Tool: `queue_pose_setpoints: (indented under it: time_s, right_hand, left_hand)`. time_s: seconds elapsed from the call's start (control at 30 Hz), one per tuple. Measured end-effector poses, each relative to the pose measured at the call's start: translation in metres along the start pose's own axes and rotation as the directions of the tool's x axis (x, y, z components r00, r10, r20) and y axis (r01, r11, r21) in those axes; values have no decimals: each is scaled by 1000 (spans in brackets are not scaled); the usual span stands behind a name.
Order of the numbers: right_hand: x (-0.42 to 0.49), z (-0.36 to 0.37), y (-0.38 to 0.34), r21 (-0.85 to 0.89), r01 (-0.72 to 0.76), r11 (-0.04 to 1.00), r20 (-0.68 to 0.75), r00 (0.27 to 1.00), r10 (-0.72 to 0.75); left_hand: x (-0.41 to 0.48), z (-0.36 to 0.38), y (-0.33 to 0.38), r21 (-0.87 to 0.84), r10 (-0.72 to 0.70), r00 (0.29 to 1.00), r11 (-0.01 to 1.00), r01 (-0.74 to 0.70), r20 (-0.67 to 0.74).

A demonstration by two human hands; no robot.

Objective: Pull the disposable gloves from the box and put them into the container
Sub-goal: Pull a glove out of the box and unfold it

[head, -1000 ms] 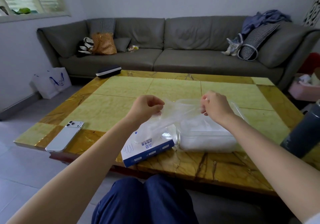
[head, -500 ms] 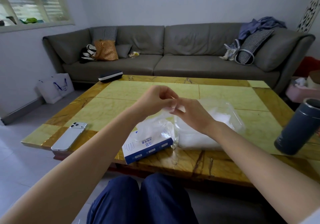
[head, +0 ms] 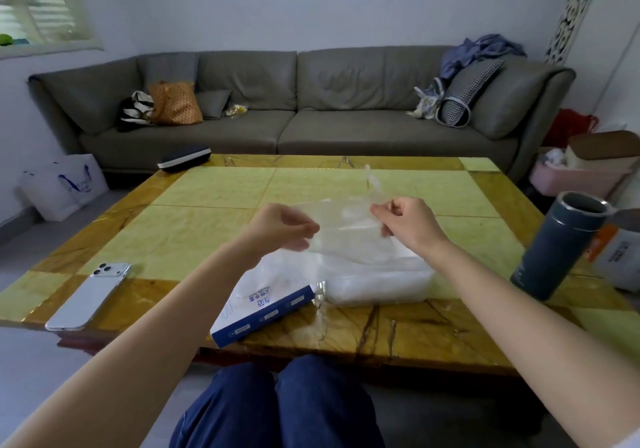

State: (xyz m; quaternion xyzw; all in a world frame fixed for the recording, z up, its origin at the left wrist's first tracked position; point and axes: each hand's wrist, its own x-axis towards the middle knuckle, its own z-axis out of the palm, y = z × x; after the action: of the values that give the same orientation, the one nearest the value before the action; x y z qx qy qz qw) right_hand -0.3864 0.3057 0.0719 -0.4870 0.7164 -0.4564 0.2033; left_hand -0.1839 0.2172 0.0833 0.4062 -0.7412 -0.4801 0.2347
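While a clear glove [head: 343, 227] hangs stretched above the container [head: 377, 283] | left hand [head: 282, 227] and right hand [head: 407, 227] fingers pinch its opposite edges | box [head: 263, 303] just beside container on bench [head: 204, 225] | step: transfer; next: lower it in, let go.

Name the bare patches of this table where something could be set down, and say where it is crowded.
Bare: the far tiles of the table beyond the held glove, right of the dark case; the stretch between phone and glove box. Crowded: near middle, where glove box and container sit close together, flask to their right.
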Motion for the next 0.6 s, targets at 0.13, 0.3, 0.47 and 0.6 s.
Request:
queue_pose_setpoints:
  time_s: [0.13,0.3,0.47,0.6]
  right_hand:
    - [12,-12,21,-184,-106,977,-93,992,90]
    - [31,-19,6,-246,233,941,-15,970,-244]
    - [53,-12,-12,-321,335,886,268,929,-254]
    - [72,-16,-2,-309,304,901,289,933,-216]
  left_hand:
    - [27,6,-1,27,52,994,998,-49,-99]
    - [61,8,20,258,223,973,939,-229,53]
    - [79,18,54,319,323,899,854,-411,295]
    - [96,15,64,505,367,895,738,-447,255]
